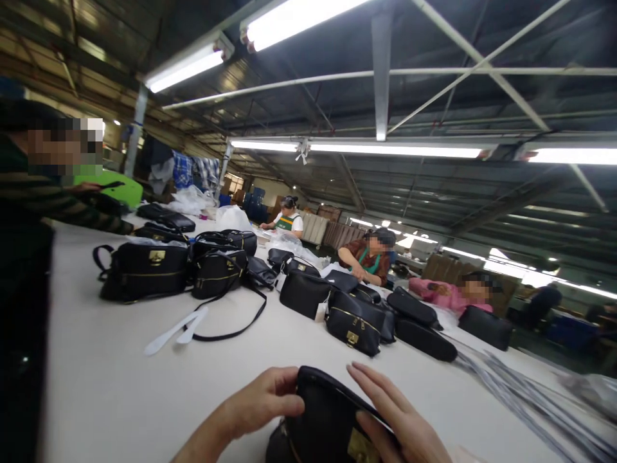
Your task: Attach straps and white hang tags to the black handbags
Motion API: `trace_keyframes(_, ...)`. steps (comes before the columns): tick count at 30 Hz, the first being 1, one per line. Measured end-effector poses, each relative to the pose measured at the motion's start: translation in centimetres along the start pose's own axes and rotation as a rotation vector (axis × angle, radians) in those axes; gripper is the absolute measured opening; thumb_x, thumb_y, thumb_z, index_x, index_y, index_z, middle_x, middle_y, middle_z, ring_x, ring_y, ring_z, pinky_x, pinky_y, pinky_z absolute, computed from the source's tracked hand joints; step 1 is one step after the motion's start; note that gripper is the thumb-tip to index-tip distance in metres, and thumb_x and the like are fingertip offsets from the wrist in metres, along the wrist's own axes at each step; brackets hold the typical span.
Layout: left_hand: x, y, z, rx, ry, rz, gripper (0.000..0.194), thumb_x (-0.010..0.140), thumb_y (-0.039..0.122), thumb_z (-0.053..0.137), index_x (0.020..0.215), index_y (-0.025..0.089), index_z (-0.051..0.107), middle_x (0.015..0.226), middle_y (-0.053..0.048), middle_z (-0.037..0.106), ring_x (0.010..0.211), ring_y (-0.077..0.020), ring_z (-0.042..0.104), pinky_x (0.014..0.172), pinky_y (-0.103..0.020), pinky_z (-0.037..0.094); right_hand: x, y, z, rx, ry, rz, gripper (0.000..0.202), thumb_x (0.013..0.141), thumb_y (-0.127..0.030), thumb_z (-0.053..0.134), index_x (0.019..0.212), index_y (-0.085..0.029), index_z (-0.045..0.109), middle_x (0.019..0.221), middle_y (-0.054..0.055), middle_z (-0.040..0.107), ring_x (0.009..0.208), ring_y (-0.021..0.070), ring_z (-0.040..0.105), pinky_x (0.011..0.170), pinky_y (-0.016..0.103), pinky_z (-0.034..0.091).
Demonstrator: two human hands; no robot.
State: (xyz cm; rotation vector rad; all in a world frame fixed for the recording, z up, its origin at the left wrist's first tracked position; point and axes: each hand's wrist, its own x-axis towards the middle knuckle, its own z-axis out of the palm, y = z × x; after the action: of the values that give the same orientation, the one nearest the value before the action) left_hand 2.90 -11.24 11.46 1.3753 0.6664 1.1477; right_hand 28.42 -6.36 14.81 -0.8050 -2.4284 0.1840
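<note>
A black bag (322, 418) with a gold clasp stands upright at the bottom centre, its lower part cut off by the frame edge. My left hand (263, 402) grips its upper left edge, thumb on the near face and fingers behind. On the other side, my right hand (395, 411) rests against the bag's right edge, its fingers stretched out along the rim and the thumb near the clasp. Beyond them, black bags with gold zips, one at the left (149, 267) and one at the centre right (355, 321), stand on the white table (231, 366).
White paper strips (176, 331) and a looped black strap (231, 335) lie at the left. Grey strips (515, 392) stretch across the right side. A person in striped sleeves leans in at the far left; several others sit beyond the bags.
</note>
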Motion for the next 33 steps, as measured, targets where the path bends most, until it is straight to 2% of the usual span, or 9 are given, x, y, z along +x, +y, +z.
trace_keyframes(2, 0.3, -0.7, 0.3, 0.005, 0.025, 0.03, 0.036, 0.068, 0.015, 0.061, 0.103, 0.018, 0.071, 0.093, 0.001, 0.07, 0.089, -0.0196, 0.059, 0.081, -0.028, 0.042, 3.4, -2.6, 0.0, -0.019, -0.091, -0.039, 0.046, 0.094, -0.026, 0.051, 0.14, -0.033, 0.053, 0.145, 0.006, 0.054, 0.131, 0.0289, 0.052, 0.106, 0.042, 0.049)
trace_keyframes(4, 0.6, -1.4, 0.3, 0.011, 0.047, 0.064, 0.036, 0.065, 0.013, 0.059, 0.099, 0.017, 0.071, 0.088, 0.002, 0.067, 0.083, -0.0178, 0.057, 0.076, -0.026, 0.041, 6.1, -4.7, 0.4, -0.03, -0.222, -0.07, 0.039, 0.094, -0.019, 0.046, 0.127, -0.03, 0.064, 0.133, 0.008, 0.063, 0.12, 0.0269, 0.061, 0.099, 0.039, 0.051)
trace_keyframes(8, 1.0, -2.2, 0.0, 0.058, 0.13, 0.027, 0.032, 0.061, 0.011, 0.057, 0.09, 0.015, 0.07, 0.08, 0.002, 0.064, 0.068, -0.0131, 0.05, 0.063, -0.024, 0.036, 8.5, -5.9, 1.1, -0.056, -0.33, -0.054, 0.03, 0.09, -0.009, 0.049, 0.104, -0.021, 0.072, 0.102, 0.008, 0.07, 0.095, 0.0219, 0.067, 0.083, 0.031, 0.051)
trace_keyframes(12, 1.0, -1.9, -0.1, 0.151, 0.255, 0.004, 0.02, 0.06, 0.015, 0.063, 0.079, 0.015, 0.07, 0.074, 0.002, 0.062, 0.069, -0.0143, 0.05, 0.063, -0.026, 0.036, 8.7, -5.3, 1.0, -0.089, -0.354, -0.067, 0.025, 0.089, -0.007, 0.05, 0.093, -0.019, 0.072, 0.091, 0.006, 0.068, 0.086, 0.0187, 0.065, 0.075, 0.027, 0.046)
trace_keyframes(18, 1.0, -1.9, 0.3, 0.0, 0.261, -0.02, 0.019, 0.054, 0.013, 0.069, 0.073, 0.016, 0.067, 0.069, 0.004, 0.058, 0.062, -0.0114, 0.044, 0.058, -0.025, 0.031, 9.1, -5.6, -0.2, -0.127, -0.45, -0.126, 0.026, 0.093, -0.01, 0.047, 0.088, -0.02, 0.069, 0.09, 0.004, 0.064, 0.079, 0.0162, 0.061, 0.069, 0.025, 0.043)
trace_keyframes(22, 1.4, -2.7, 1.2, -0.122, 0.314, 0.026, 0.028, 0.049, 0.013, 0.074, 0.072, 0.018, 0.058, 0.067, 0.005, 0.055, 0.064, -0.0116, 0.044, 0.058, -0.024, 0.03, 8.3, -6.0, -1.2, 0.062, -0.38, -0.104, 0.021, 0.096, -0.016, 0.048, 0.093, -0.021, 0.068, 0.09, 0.003, 0.065, 0.086, 0.0164, 0.062, 0.076, 0.025, 0.044)
trace_keyframes(26, 1.2, -2.5, 3.0, -0.072, 0.37, 0.107, 0.033, 0.051, 0.013, 0.072, 0.077, 0.02, 0.053, 0.066, 0.007, 0.05, 0.065, -0.012, 0.041, 0.06, -0.024, 0.032, 6.2, -5.7, -2.4, 0.098, -0.324, -0.107, 0.014, 0.093, -0.021, 0.054, 0.085, -0.022, 0.066, 0.085, 0.002, 0.067, 0.08, 0.0164, 0.061, 0.071, 0.025, 0.044)
trace_keyframes(30, 0.6, -2.0, 4.5, 0.082, 0.333, 0.182, 0.023, 0.055, 0.011, 0.065, 0.073, 0.02, 0.053, 0.068, 0.005, 0.048, 0.069, -0.0138, 0.043, 0.065, -0.025, 0.034, 5.0, -6.1, -3.3, 0.098, -0.231, 0.109, 0.015, 0.091, -0.025, 0.052, 0.081, -0.021, 0.063, 0.071, -0.001, 0.065, 0.066, 0.0144, 0.058, 0.062, 0.023, 0.041)
trace_keyframes(33, 0.3, -2.1, 4.8, 0.145, 0.347, 0.22, 0.021, 0.057, 0.011, 0.061, 0.075, 0.02, 0.055, 0.069, 0.005, 0.046, 0.071, -0.0143, 0.042, 0.067, -0.026, 0.034, 5.5, -7.2, -3.8, 0.114, -0.298, 0.281, 0.016, 0.087, -0.029, 0.057, 0.077, -0.02, 0.065, 0.069, -0.002, 0.064, 0.066, 0.0141, 0.056, 0.059, 0.023, 0.038)
